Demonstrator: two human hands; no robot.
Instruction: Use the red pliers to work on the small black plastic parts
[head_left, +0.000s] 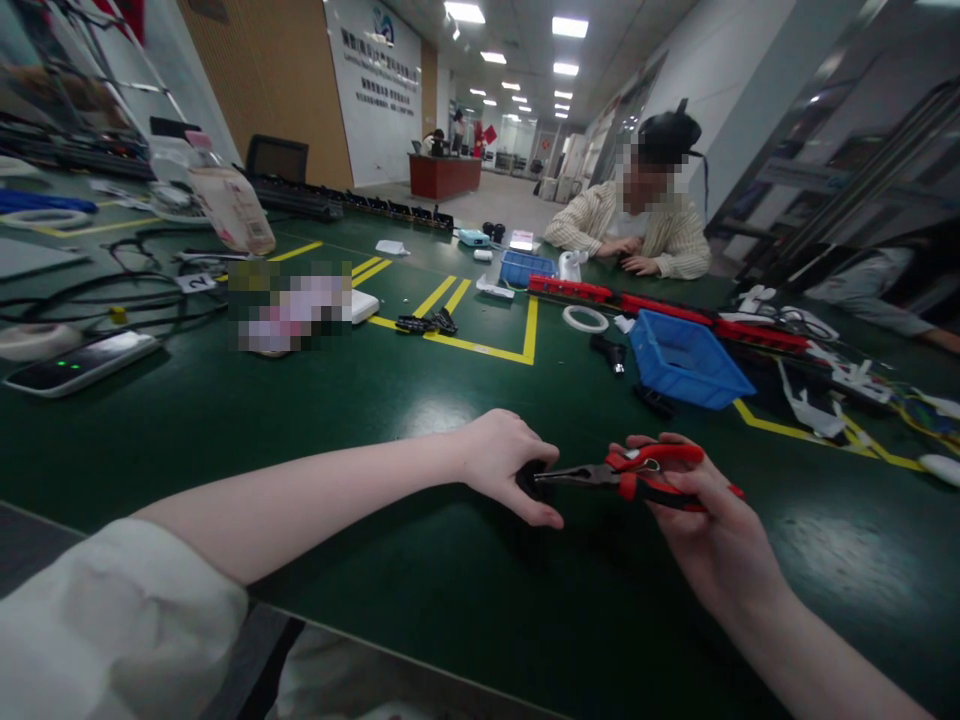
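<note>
My right hand (705, 525) grips a pair of red-handled pliers (637, 474) just above the green table (420, 590). The thin jaws point left. They reach into a small black part (534, 482) that my left hand (504, 462) pinches closed against the table. Most of that part is hidden under my fingers. My left forearm stretches in from the lower left, with a white sleeve at the elbow.
A blue bin (686, 360) stands behind my hands, with a white tape ring (585, 319) and a long red strip (660, 305) beyond it. A seated person (637, 225) works at the far side. A phone (79, 363), cables and a bottle (229, 200) lie at left.
</note>
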